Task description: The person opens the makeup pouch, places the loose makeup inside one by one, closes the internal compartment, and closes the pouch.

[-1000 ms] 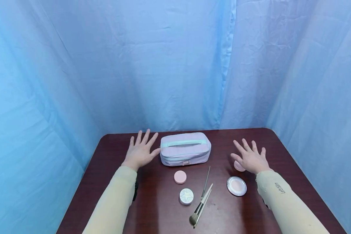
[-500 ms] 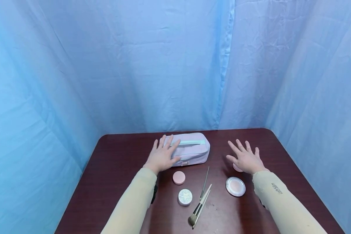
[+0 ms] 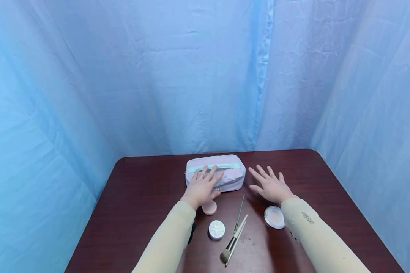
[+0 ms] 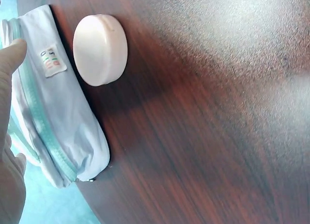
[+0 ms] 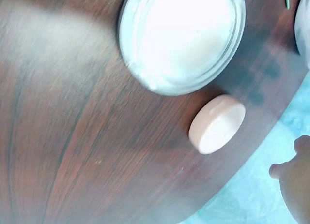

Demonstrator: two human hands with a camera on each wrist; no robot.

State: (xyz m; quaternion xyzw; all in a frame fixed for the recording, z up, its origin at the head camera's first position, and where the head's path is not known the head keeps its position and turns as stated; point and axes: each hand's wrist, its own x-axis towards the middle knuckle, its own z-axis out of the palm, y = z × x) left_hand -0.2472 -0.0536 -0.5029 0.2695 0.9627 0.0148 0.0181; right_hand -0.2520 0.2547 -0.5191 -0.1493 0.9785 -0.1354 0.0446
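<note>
While both my hands lie flat with fingers spread wide, holding nothing, my left hand (image 3: pixel 201 188) is the nearer to the lilac bag (image 3: pixel 232 173), its fingers overlapping the front of it in the head view; whether they press on the cloth or hover just above, I can't tell. From that hand the bag's middle lies at about 1 o'clock; from my right hand (image 3: pixel 272 187) it is at about 10 o'clock, a little apart from my fingertips. The bag sits near the far edge of the table (image 3: pixel 143 204), its long axis running nearly 9 to 3 o'clock.

Counting, I have one bag, one silver tin with a star (image 3: pixel 216 229), one clear-rimmed compact (image 3: pixel 274 217), two round pink cases and three brushes. One pink case (image 3: pixel 210 208) is just beside my left wrist, at 5 o'clock; the tin is farther along the same way. The compact is at 6 o'clock from my right hand, the other pink case (image 5: pixel 218 125) near it. A fat-headed brush (image 3: pixel 231 242) and two thin brushes (image 3: pixel 240 213) lie between my forearms.
</note>
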